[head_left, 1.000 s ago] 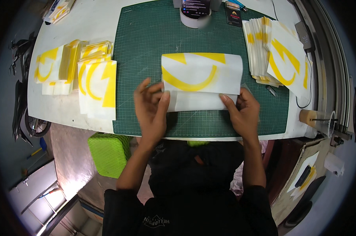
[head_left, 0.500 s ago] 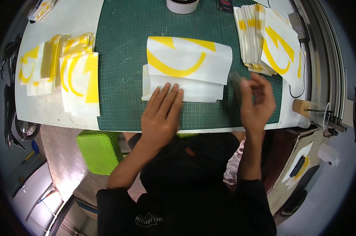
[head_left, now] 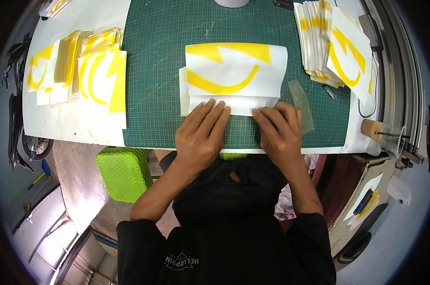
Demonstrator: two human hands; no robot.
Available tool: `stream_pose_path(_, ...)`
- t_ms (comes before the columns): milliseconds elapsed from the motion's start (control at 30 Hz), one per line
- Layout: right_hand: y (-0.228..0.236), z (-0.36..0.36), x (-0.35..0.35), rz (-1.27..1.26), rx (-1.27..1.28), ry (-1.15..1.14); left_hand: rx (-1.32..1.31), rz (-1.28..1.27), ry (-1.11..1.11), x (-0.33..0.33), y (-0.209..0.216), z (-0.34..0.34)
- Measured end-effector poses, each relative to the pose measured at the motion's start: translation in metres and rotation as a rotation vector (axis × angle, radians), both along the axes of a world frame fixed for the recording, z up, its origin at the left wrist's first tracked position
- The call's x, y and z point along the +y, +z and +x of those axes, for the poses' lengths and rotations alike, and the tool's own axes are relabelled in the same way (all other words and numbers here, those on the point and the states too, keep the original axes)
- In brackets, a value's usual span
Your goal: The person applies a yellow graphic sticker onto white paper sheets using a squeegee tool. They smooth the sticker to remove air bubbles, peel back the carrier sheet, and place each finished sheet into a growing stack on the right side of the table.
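Sheet (head_left: 236,71): likely light, flexible; best held along six-o'clock edge. Left hand (head_left: 199,137), seven o'clock: fingers flat, slightly apart. Right hand (head_left: 280,137), five o'clock: fingers curled, clamping unclear.

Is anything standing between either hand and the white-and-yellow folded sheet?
Nothing visible. The left hand lies with its fingertips on the near part of the folded sheet, and the right hand has fingertips at its near edge. The clear strip lies to the right, not between.
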State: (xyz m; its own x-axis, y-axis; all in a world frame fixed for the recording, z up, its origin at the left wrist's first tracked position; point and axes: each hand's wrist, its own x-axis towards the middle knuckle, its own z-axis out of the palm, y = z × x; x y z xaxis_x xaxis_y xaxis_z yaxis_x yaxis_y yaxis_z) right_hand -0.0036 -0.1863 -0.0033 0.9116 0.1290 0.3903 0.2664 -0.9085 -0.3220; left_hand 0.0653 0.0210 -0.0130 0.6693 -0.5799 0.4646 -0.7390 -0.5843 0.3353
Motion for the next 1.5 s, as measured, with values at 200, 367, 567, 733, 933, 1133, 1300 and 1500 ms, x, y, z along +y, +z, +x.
stream_pose_path(200,0.001,-0.013,0.011,-0.13,0.027,-0.093,0.05,0.085,-0.033,0.01,0.001,-0.009)
stream_pose_path(367,-0.003,-0.032,0.014,-0.161,0.189,-0.173,0.217,0.181,-0.06,0.021,0.003,-0.029)
stream_pose_path(567,-0.006,-0.041,0.037,-0.18,0.266,-0.339,0.309,0.301,0.057,0.044,0.005,-0.034)
stream_pose_path(733,-0.015,-0.037,0.082,-0.105,0.311,-0.324,0.291,0.363,0.103,0.042,0.007,-0.035)
stream_pose_path(933,-0.01,-0.061,0.003,-0.206,0.309,-0.444,0.292,0.35,0.19,0.048,0.004,-0.038)
stream_pose_path(1133,-0.005,-0.062,0.006,-0.155,0.316,-0.427,0.196,0.297,0.352,0.022,0.0,-0.06)
stream_pose_path(1300,0.0,-0.058,0.001,-0.143,0.324,-0.364,0.293,0.193,0.122,-0.01,-0.001,-0.06)
stream_pose_path(1500,0.023,-0.006,-0.033,0.656,0.238,-0.307,0.373,0.157,0.005,-0.003,0.008,-0.064)
